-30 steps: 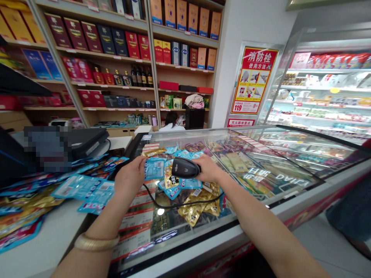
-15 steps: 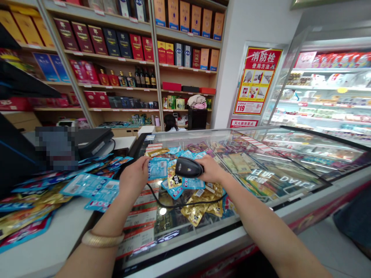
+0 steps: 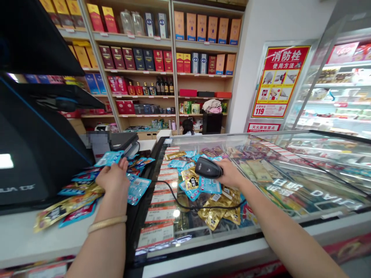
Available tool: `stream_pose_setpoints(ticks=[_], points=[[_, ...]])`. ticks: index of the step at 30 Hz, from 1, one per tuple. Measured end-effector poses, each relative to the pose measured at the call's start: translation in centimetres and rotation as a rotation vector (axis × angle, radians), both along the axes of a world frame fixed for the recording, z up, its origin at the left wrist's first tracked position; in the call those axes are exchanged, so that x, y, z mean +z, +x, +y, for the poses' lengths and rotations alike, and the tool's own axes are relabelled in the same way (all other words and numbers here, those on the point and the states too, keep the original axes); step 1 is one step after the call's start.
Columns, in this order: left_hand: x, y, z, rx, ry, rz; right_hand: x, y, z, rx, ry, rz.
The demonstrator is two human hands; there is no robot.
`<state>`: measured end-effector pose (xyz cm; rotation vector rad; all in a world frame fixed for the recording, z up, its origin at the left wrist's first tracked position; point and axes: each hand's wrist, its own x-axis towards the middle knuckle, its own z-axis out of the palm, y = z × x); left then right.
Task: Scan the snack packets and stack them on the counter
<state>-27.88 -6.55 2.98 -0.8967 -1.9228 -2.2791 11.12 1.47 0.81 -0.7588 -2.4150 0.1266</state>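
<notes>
My right hand (image 3: 229, 172) is wrapped round the handle of a black barcode scanner (image 3: 208, 167), held over the glass freezer lid. Below it lie blue packets (image 3: 210, 185) and gold packets (image 3: 213, 216), with the scanner's cable curving across. At the left, my left hand (image 3: 114, 175) holds a light-blue packet (image 3: 110, 158) by its edge, over a pile of packets on the white counter. Another blue packet (image 3: 138, 189) rests beside my left wrist, at the counter's edge.
A black checkout terminal (image 3: 34, 146) stands at the left, near a dark flat device (image 3: 124, 141). The freezer's frame (image 3: 203, 255) runs along the front. A person's head (image 3: 188, 126) shows behind the freezer, before shelves of boxes.
My left hand has moved left from the freezer to the counter pile, now with a blue packet. The view has shifted left. My right hand still holds the scanner.
</notes>
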Motion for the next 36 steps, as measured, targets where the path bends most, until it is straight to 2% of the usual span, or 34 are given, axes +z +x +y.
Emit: stream_pose_setpoints(ticks=[3,5,8,11,14,17,20,23,25,30,36], points=[[-0.2,-0.7,0.0,0.031,0.036,-0.196,0.0,0.2,0.1,-0.011,0.003,0.009],[0.0,-0.7,-0.1,0.018,0.052,-0.253,0.1,0.3,0.2,-0.013,0.002,0.026],[0.4,-0.1,-0.4,-0.007,0.072,-0.239,0.3,0.4,0.2,-0.001,-0.019,0.068],[0.8,2.0,-0.4,-0.023,0.048,-0.214,0.5,0.5,0.3,-0.011,-0.038,0.091],[0.8,5.3,-0.1,-0.112,-0.080,-0.046,0.6,0.7,0.5,-0.042,-0.046,0.087],[-0.1,8.8,0.3,-0.343,-0.296,0.304,0.5,0.8,0.7,-0.062,-0.046,0.074],[-1.8,11.6,0.6,-0.547,-0.467,0.637,0.4,0.9,1.0,-0.064,-0.042,0.074],[-3.1,13.4,0.5,-0.626,-0.573,0.883,0.4,1.1,1.2,-0.071,-0.029,0.065],[-3.4,14.0,0.4,-0.632,-0.659,0.987,0.4,1.1,1.4,-0.072,-0.019,0.058],[-2.9,14.4,0.2,-0.633,-0.763,1.036,0.3,1.1,1.5,-0.090,-0.005,0.056],[-2.5,14.0,0.0,-0.649,-0.771,0.830,0.3,1.2,1.5,-0.082,-0.031,0.066]])
